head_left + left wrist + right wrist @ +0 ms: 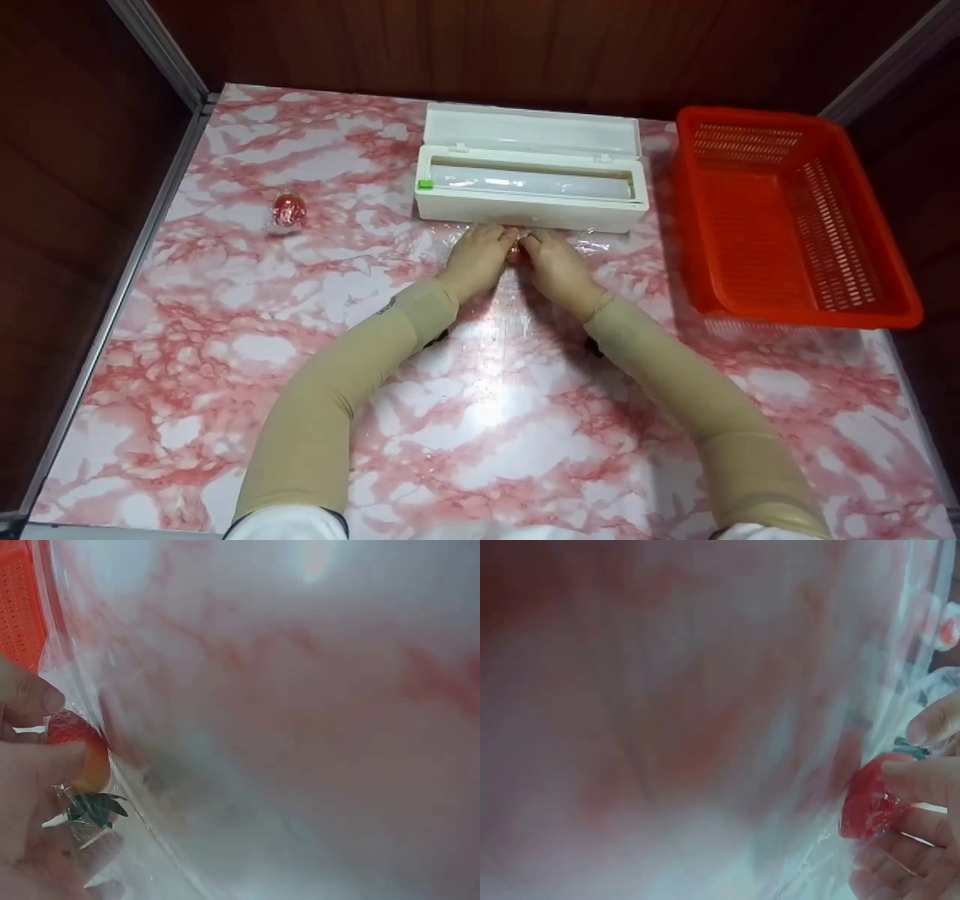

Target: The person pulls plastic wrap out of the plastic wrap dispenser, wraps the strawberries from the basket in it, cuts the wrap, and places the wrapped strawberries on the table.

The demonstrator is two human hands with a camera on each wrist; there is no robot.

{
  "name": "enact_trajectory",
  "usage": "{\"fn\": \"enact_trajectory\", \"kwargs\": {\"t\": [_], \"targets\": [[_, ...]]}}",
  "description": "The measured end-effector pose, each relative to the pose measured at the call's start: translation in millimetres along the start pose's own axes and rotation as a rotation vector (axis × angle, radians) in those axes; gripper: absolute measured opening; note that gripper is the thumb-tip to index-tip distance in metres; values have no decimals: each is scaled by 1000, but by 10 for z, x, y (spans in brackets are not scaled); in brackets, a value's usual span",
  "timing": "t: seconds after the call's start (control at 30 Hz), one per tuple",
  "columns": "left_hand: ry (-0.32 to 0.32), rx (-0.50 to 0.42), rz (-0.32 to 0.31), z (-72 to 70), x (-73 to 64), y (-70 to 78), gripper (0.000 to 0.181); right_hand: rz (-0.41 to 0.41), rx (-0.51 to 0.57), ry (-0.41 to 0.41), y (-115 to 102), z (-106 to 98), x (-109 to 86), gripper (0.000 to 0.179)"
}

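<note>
A red strawberry [94, 761] with green leaves lies in a sheet of clear plastic wrap [165, 840], just in front of the white box. My left hand [478, 259] holds it from the left, the thumb against its side. From the other side my right hand [559, 271] grips the strawberry [870, 799] through the film, its thumb on top and fingers beneath. In the head view the two hands nearly meet and hide most of the fruit. The film stretches toward me over the tabletop and shows beside both hands.
The white wrap dispenser [525, 214] stands behind the hands, lid [532, 129] raised, a roll [525, 182] inside and a green slider [426, 184] at its left end. A film-wrapped red fruit [289, 210] sits at left. A red plastic basket [694, 225] stands at right.
</note>
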State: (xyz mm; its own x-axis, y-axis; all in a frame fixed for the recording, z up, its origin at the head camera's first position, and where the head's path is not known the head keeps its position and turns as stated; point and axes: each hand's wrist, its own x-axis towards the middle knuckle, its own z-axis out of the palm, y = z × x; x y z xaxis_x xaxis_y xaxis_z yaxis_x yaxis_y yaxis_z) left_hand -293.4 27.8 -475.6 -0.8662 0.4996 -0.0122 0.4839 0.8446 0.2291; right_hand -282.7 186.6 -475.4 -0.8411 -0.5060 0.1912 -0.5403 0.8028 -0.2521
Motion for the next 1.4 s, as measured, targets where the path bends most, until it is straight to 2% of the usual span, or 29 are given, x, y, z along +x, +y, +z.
{"fn": "enact_trajectory", "kwargs": {"t": [0.13,0.4,0.53,0.7,0.83,1.0,1.2,1.3,1.4], "targets": [[62,33,4,-18,4,-16,40,10,-4,-22,13,-32,58,36],[12,34,-40,-27,29,-39,45,53,34,-66,41,-46,178,38],[35,12,-46,-18,40,-55,44,82,116,-70,67,-45,209,37],[70,0,-56,-10,43,-74,37,121,195,-86,99,-48,249,25],[60,-11,-71,-25,33,-71,42,130,226,-111,125,-50,278,28],[59,11,-51,-33,20,-71,46,120,254,-110,166,-36,312,35],[8,10,-66,-34,28,-75,49,105,221,-80,151,-37,329,28],[-11,10,-75,-29,24,-79,50,88,174,-80,131,-28,327,28],[-29,19,-78,-21,13,-85,50,74,113,-90,107,-19,310,37]]}}
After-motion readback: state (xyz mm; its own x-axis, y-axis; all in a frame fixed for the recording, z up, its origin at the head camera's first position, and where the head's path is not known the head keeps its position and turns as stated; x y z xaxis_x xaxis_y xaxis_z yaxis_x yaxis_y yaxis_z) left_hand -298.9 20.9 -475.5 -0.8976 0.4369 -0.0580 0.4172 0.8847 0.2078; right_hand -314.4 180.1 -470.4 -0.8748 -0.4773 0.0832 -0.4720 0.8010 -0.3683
